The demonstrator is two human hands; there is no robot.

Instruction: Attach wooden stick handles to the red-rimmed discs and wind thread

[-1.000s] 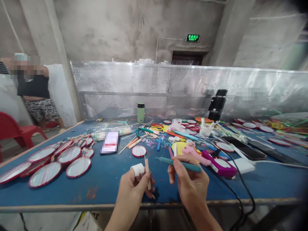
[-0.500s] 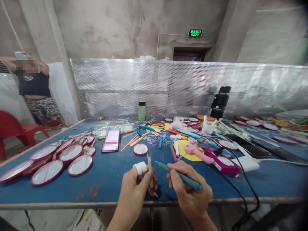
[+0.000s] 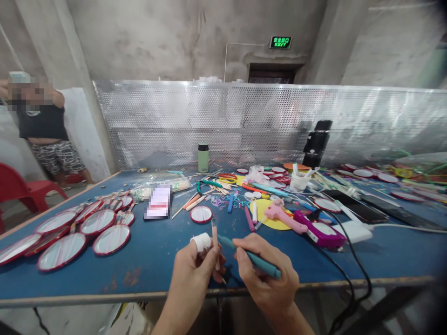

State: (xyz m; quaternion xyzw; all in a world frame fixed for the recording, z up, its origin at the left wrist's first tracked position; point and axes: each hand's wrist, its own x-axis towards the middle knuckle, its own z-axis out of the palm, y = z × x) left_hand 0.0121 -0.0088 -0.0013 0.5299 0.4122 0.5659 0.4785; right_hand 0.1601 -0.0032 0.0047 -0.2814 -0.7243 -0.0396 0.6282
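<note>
Wooden and pale, a thin stick (image 3: 215, 244) is pinched upright between the thumb and fingers of the left hand (image 3: 194, 272), low in the centre of the frame just above the near edge of the blue table (image 3: 153, 260). A white wrap (image 3: 201, 242) is seen on the raised forefinger, kept clear of the stick. The right hand (image 3: 270, 279) is closed pen-fashion around a teal tool (image 3: 249, 257), whose tip is brought against the stick; judged from this hold, the stick is steadied so that its face can be worked by the tip.

At the left of the frame a spread of red-rimmed round discs (image 3: 66, 232) is laid flat, overlapping. One more red-rimmed disc (image 3: 201, 214) lies alone just beyond the hands. To the right, a purple device (image 3: 319, 232) with a black cable (image 3: 356, 274) trailing over the table edge is set near the right hand, beside a pink piece (image 3: 281, 216) on a yellow round (image 3: 267, 218). A green flask (image 3: 203, 158) stands upright at the back against the perforated metal screen (image 3: 244, 121). A person (image 3: 45, 135) stands at the upper left, well apart, beside a red chair (image 3: 21, 190). Nothing lies between the two hands.
</note>
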